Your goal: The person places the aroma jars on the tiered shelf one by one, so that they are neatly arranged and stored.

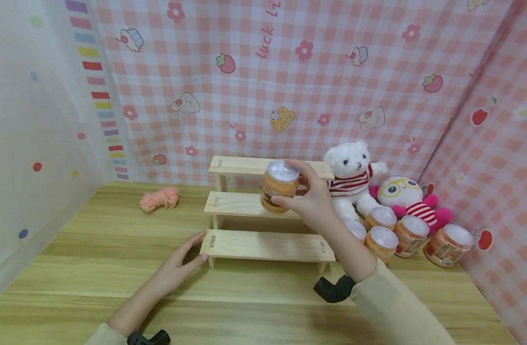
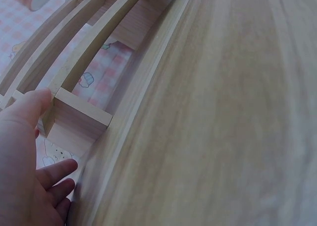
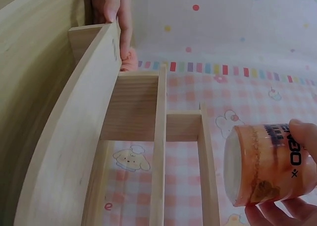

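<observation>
My right hand (image 1: 316, 201) grips an orange-labelled jar (image 1: 277, 186) with a clear lid, thumb on one side and fingers round the other. It holds the jar in the air before the upper steps of a three-tier wooden display stand (image 1: 263, 245). In the right wrist view the jar (image 3: 262, 166) is apart from the stand's boards. My left hand (image 1: 174, 269) is at the left end of the lowest step, fingers relaxed and spread. The left wrist view has its thumb touching the step's end (image 2: 81, 109), the other fingers loosely bent beside it.
Several similar jars (image 1: 412, 230) stand right of the stand, partly behind my right forearm. Behind them sit a white teddy bear (image 1: 347, 165) and a pink plush toy (image 1: 418, 203). A pink yarn skein (image 1: 159, 199) lies at the left on the wooden table (image 1: 117, 249). Patterned cloth walls (image 1: 255, 86) enclose it.
</observation>
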`<state>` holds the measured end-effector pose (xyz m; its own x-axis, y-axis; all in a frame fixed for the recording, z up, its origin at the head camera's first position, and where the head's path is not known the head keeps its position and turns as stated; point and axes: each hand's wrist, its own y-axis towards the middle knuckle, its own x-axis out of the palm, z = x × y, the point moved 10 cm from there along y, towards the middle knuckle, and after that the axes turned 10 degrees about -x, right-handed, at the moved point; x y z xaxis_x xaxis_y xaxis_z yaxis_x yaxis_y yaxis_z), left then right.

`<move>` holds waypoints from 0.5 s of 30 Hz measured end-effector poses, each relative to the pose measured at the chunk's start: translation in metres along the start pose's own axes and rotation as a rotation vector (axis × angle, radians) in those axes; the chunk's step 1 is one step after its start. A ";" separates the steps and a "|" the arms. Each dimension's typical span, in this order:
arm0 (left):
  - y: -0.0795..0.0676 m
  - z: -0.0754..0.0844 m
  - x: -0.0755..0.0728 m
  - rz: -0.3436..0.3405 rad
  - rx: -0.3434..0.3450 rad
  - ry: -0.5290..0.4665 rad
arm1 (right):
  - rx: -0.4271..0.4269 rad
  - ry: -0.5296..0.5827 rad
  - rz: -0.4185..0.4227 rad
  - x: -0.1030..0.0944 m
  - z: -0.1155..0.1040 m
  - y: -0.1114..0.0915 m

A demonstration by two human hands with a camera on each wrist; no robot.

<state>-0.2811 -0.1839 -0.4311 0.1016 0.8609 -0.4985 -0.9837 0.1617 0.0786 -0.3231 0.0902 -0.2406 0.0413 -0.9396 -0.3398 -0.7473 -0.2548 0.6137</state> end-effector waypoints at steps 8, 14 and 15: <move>0.000 0.000 0.001 0.005 -0.009 0.004 | 0.043 0.012 0.021 0.016 0.000 0.026; 0.000 0.000 0.001 0.001 -0.012 -0.001 | 0.061 -0.001 0.043 0.022 0.001 0.048; 0.000 -0.001 0.001 -0.001 -0.015 -0.002 | 0.067 -0.001 0.048 0.023 0.002 0.051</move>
<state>-0.2808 -0.1834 -0.4321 0.1027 0.8619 -0.4965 -0.9857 0.1551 0.0654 -0.3616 0.0562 -0.2189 0.0036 -0.9501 -0.3120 -0.7910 -0.1936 0.5804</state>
